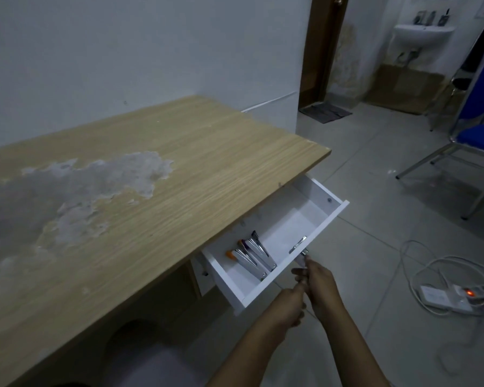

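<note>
A white drawer (pixel 313 241) stands pulled out from under the wooden desk (pixel 157 196). Inside it lie several metal clip-like pieces (pixel 252 255) with orange and purple ends, and a silver bar (pixel 298 244) rests against the front panel. My right hand (pixel 320 286) grips a thin pale tool (pixel 301 259) whose metal tip touches the outside of the drawer front. Just below, my left hand (pixel 289 307) has curled fingers that meet the tool's lower end under the right hand. The dim light hides the exact hold.
The desk top has a large patch of peeled veneer (pixel 76 196). A blue metal-framed chair (pixel 475 135) stands to the right. A white power strip (pixel 456 298) with a lit red switch and loose cables lies on the tiled floor. A doorway (pixel 324 51) and a wall basin (pixel 422 34) lie beyond.
</note>
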